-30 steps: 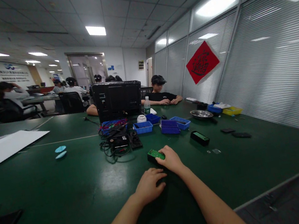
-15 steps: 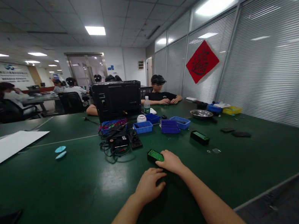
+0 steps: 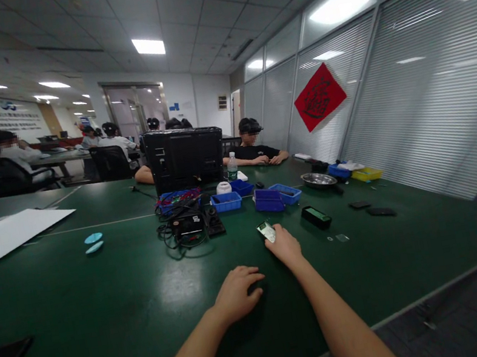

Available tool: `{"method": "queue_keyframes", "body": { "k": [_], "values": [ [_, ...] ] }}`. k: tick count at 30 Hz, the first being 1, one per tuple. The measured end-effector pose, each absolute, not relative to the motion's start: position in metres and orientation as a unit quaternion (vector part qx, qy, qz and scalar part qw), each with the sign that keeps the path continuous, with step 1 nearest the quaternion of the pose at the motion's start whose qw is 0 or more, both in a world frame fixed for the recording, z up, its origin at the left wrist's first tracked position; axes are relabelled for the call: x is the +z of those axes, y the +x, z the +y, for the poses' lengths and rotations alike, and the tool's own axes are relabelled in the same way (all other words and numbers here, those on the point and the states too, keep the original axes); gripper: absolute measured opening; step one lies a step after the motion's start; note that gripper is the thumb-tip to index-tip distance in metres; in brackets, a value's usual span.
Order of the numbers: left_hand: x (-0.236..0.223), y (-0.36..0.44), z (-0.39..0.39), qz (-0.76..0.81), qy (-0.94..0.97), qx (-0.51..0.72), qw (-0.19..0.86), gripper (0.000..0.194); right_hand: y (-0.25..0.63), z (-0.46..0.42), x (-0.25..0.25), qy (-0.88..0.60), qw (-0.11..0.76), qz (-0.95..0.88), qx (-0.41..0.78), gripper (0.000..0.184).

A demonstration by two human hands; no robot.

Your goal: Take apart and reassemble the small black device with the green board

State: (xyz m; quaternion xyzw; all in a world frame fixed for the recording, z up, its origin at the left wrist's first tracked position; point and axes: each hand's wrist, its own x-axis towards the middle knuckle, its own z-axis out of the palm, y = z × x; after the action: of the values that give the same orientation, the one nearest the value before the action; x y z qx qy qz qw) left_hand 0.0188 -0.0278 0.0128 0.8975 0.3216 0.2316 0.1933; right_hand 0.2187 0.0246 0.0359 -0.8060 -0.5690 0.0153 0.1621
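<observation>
My right hand (image 3: 285, 245) is closed round the near end of a small black case with a green circuit board (image 3: 267, 232) in its open face. Light glares off the board, which is tilted a little. My left hand (image 3: 239, 292) hovers over or rests on the green table, fingers apart, holding nothing. To the right of the held case lies a second black case with a circuit board (image 3: 316, 217). Beside that one are a small ring (image 3: 330, 238) and a clear flat piece (image 3: 342, 238).
Blue bins (image 3: 227, 202), tangled cables with a black adapter (image 3: 187, 224) and a black monitor-like box (image 3: 186, 160) stand ahead. A metal bowl (image 3: 319, 180) and dark flat pieces (image 3: 381, 212) lie right. A person (image 3: 256, 150) sits across the table.
My right hand has moved to the right and slightly away from me, carrying the case and tilting it. My left hand has stayed almost where it was.
</observation>
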Motion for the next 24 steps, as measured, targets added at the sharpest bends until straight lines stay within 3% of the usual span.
{"method": "queue_keyframes", "body": {
  "k": [5,10,14,24],
  "values": [
    [0.013,0.019,-0.028,0.324,0.897,0.227,0.198,0.037,0.218,0.024,0.031,-0.789,0.147,-0.596,-0.029,0.050],
    [0.010,0.020,-0.027,0.324,0.898,0.227,0.195,0.037,0.210,0.022,0.031,-0.776,0.138,-0.613,-0.053,0.040],
    [0.011,0.020,-0.028,0.325,0.897,0.229,0.193,0.037,0.201,0.020,0.028,-0.765,0.124,-0.628,-0.072,0.043],
    [0.006,0.020,-0.021,0.367,0.846,0.301,0.241,0.034,0.191,0.014,0.033,-0.753,0.140,-0.643,-0.018,0.057]
  ]
}}
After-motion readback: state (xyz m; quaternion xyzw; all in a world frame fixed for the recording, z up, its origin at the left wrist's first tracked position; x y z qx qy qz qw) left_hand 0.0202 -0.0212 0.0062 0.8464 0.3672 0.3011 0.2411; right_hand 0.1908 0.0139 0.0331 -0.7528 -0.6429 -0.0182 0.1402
